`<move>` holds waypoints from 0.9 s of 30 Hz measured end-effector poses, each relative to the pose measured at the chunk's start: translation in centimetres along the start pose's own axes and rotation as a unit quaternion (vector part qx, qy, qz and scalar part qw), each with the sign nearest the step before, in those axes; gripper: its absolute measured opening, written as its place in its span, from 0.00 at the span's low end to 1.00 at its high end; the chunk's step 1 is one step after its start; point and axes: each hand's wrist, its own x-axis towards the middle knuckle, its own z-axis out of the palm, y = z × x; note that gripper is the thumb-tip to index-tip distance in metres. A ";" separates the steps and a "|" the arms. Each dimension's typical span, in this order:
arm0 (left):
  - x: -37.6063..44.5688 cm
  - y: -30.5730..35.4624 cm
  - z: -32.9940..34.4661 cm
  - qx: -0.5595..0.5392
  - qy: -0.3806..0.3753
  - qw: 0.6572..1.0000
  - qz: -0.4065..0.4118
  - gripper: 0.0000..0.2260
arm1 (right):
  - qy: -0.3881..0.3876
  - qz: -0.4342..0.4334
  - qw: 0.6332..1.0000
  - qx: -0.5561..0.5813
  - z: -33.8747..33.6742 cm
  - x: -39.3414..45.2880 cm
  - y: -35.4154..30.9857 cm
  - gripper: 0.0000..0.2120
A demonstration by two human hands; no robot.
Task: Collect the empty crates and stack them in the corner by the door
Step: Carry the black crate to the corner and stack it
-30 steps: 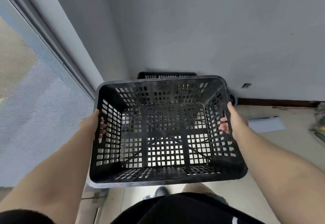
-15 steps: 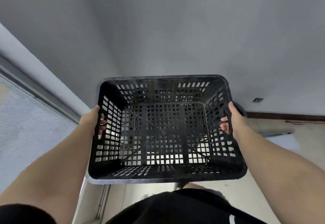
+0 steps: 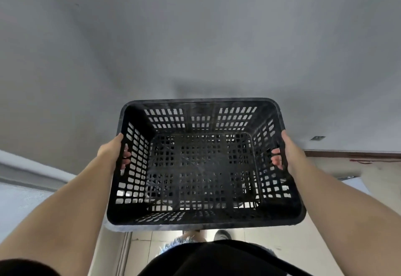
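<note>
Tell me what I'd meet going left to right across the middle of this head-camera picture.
Left hand gripping the crate's left wall → black crate, empty inside → right hand gripping its right wall → dark skirting board along the foot of the grey wall.

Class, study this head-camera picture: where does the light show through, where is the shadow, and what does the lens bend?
Head view: daylight shows as bright patches through the lower slots of the black crate; a soft shadow lies on the grey wall just above its far rim; the wide-angle lens bows the skirting board and stretches both forearms; the left hand and right hand look sharp, without evident motion blur.
</note>
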 end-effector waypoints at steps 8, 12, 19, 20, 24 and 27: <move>4.4 3.9 3.1 0.035 -0.033 0.999 -0.026 0.23 | -0.007 0.043 0.999 -0.012 1.6 3.0 -2.9 0.36; 6.3 4.0 4.0 0.047 -0.041 0.997 -0.036 0.23 | -0.010 0.067 0.998 -0.010 2.4 4.3 -3.2 0.35; 9.4 3.8 4.2 0.059 -0.049 0.996 -0.052 0.23 | -0.010 0.078 0.997 0.024 4.6 6.0 -3.1 0.31; 9.7 3.8 4.1 0.062 -0.047 0.996 -0.051 0.23 | -0.004 0.071 0.997 0.032 4.9 6.1 -3.0 0.30; 10.6 3.8 4.4 0.067 -0.048 0.995 -0.049 0.23 | 0.006 0.068 0.997 0.042 5.5 6.8 -3.0 0.30; 10.7 3.7 4.7 0.068 -0.042 0.996 -0.039 0.22 | 0.010 0.074 0.996 0.039 5.7 7.3 -3.1 0.32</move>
